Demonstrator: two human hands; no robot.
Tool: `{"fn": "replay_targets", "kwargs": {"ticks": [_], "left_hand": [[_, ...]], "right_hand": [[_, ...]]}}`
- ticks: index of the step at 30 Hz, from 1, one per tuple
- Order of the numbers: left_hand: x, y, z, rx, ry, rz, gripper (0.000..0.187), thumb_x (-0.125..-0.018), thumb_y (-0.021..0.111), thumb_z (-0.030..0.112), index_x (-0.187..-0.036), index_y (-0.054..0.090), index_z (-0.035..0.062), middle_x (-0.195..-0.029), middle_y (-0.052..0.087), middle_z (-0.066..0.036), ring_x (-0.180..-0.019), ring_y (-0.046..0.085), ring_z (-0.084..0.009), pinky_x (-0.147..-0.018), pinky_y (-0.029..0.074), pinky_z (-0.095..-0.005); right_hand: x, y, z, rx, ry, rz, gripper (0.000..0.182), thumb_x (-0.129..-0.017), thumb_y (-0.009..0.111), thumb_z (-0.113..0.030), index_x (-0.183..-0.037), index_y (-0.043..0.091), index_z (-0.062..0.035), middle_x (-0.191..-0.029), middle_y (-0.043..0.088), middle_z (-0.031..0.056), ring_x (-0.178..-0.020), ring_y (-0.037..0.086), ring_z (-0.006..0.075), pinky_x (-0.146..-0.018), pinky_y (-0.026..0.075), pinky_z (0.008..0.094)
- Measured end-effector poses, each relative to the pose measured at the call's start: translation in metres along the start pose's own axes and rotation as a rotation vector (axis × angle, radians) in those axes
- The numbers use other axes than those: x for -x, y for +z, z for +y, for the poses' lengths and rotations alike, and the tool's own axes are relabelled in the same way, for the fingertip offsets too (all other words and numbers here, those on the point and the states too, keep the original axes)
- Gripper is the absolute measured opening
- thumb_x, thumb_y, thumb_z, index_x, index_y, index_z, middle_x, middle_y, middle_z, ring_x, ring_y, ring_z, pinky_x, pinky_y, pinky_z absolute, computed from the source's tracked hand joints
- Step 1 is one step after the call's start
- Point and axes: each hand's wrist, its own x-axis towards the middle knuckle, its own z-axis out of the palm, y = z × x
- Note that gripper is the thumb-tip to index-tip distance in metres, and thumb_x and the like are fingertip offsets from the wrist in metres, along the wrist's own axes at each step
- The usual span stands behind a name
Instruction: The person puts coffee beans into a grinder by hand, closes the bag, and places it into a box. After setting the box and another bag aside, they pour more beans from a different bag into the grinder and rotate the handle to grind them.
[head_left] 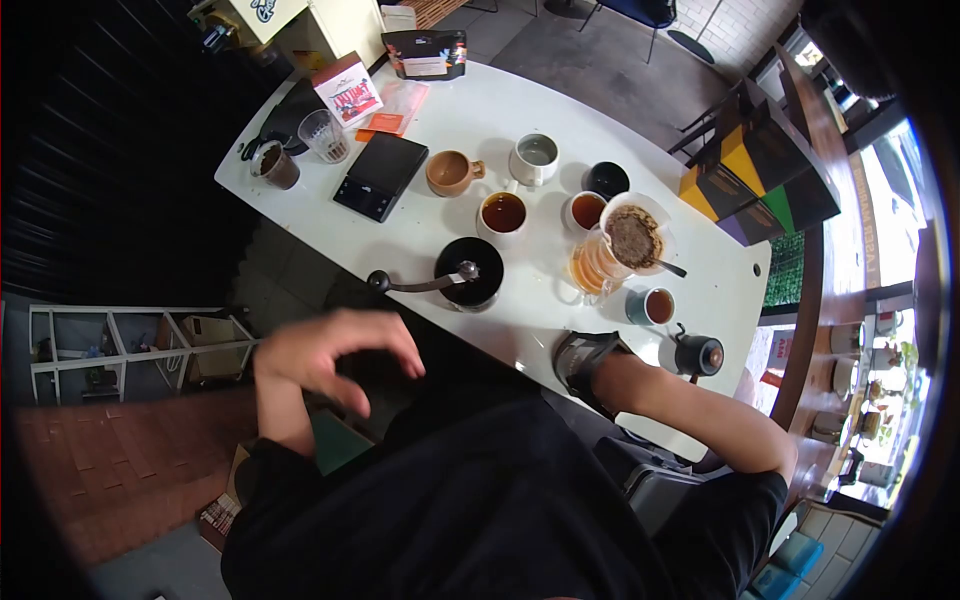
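Observation:
My left hand [340, 352] is raised in the air in front of the table edge, fingers apart and loosely curved, holding nothing. My right hand [622, 384] reaches into the mouth of a dark bag [575, 362] at the table's near edge; its fingers are hidden inside. Closest to the left hand is a black hand grinder [470, 272] with a crank handle [412, 287] pointing left. Beyond the bag stand a small teal cup [651, 307] of brown liquid and a glass server [593, 268] topped by a dripper of wet coffee grounds [634, 238] with a spoon in it.
On the white table [400, 245] stand several cups, including a brown mug [452, 173] and a white cup [502, 216] of dark liquid. A black scale [380, 176], a glass [324, 137] and coffee packages are at the left. A dark kettle [699, 355] stands at the right.

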Motion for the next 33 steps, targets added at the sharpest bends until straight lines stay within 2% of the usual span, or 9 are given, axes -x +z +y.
{"fn": "replay_targets", "kwargs": {"ticks": [5,7,9,15,21,25,29,32,33], "left_hand": [[-0.01,-0.095,-0.015,-0.004,-0.089,0.573,0.052,-0.09,0.072,0.044,-0.116,0.059,0.0008,-0.105,0.061,-0.005,-0.096,0.061,-0.0153,-0.089,0.048,-0.0326],[-0.029,-0.149,-0.041,-0.12,-0.187,0.695,0.04,-0.093,0.07,0.033,-0.118,0.06,0.003,-0.105,0.061,-0.004,-0.094,0.06,-0.0149,-0.087,0.048,-0.0301],[-0.053,-0.206,-0.067,-0.46,-0.279,0.798,0.036,-0.092,0.071,0.031,-0.118,0.061,0.0077,-0.102,0.061,-0.001,-0.091,0.06,-0.0118,-0.086,0.05,-0.0279],[-0.136,-0.422,-0.152,-1.407,-0.132,0.625,0.042,-0.084,0.068,0.011,-0.123,0.054,0.0082,-0.12,0.061,-0.01,-0.108,0.064,-0.0281,-0.088,0.052,-0.0414],[-0.177,-0.552,-0.22,-1.528,-0.287,0.792,0.07,-0.083,0.071,0.015,-0.144,0.04,0.0289,-0.131,0.059,-0.007,-0.121,0.058,-0.0354,-0.095,0.049,-0.0557],[-0.192,-0.606,-0.277,-1.443,-0.436,0.539,0.045,-0.083,0.073,0.022,-0.127,0.062,0.0277,-0.124,0.066,-0.005,-0.118,0.06,-0.0299,-0.104,0.037,-0.061],[-0.206,-0.578,-0.251,-1.475,-0.644,0.467,0.03,-0.084,0.071,0.022,-0.114,0.069,0.0234,-0.113,0.071,-0.004,-0.116,0.062,-0.0251,-0.11,0.03,-0.0594],[-0.208,-0.579,-0.232,-1.651,-0.292,0.541,0.023,-0.088,0.066,0.017,-0.11,0.071,0.0211,-0.104,0.073,-0.008,-0.11,0.065,-0.0265,-0.11,0.03,-0.0578],[-0.207,-0.579,-0.219,-1.649,-0.297,0.536,0.023,-0.088,0.066,0.017,-0.11,0.071,0.0211,-0.104,0.073,-0.008,-0.11,0.065,-0.0265,-0.11,0.03,-0.0578]], "right_hand": [[0.002,0.004,0.0,-0.023,0.04,0.128,0.025,-0.086,0.061,-0.012,-0.106,0.073,-0.0036,-0.109,0.073,0.0159,-0.099,0.072,0.0315,-0.081,0.059,0.0425],[0.001,0.005,-0.003,0.031,0.05,0.302,0.019,-0.079,0.064,-0.013,-0.09,0.076,-0.0062,-0.09,0.073,0.0126,-0.09,0.072,0.0285,-0.078,0.058,0.0382],[-0.002,-0.005,-0.009,-0.003,0.096,0.218,0.018,-0.079,0.063,-0.013,-0.09,0.076,-0.0067,-0.09,0.073,0.0121,-0.089,0.073,0.0284,-0.077,0.058,0.0385],[-0.015,-0.007,-0.026,-0.177,0.23,0.136,0.017,-0.08,0.064,-0.015,-0.087,0.077,-0.0084,-0.089,0.074,0.0117,-0.089,0.073,0.0281,-0.076,0.059,0.0387],[-0.027,-0.013,-0.046,-0.311,0.373,0.19,0.015,-0.078,0.067,-0.018,-0.083,0.077,-0.009,-0.087,0.074,0.0117,-0.089,0.073,0.0283,-0.078,0.058,0.0398],[-0.037,-0.009,-0.054,-0.389,0.449,0.239,0.015,-0.077,0.068,-0.02,-0.083,0.077,-0.0093,-0.087,0.074,0.0122,-0.089,0.072,0.0285,-0.079,0.058,0.0406],[-0.042,-0.026,-0.054,-0.509,0.486,0.131,0.014,-0.077,0.069,-0.02,-0.082,0.076,-0.01,-0.087,0.074,0.0129,-0.089,0.072,0.0288,-0.079,0.057,0.0415],[-0.05,-0.033,-0.054,-0.512,0.503,0.08,0.013,-0.077,0.068,-0.02,-0.081,0.076,-0.0105,-0.088,0.074,0.0129,-0.09,0.072,0.0288,-0.081,0.057,0.0413],[-0.059,-0.032,-0.051,-0.571,0.489,-0.141,0.029,-0.087,0.064,-0.031,-0.109,0.064,-0.0119,-0.121,0.059,0.012,-0.116,0.055,0.0314,-0.101,0.04,0.046]]}}
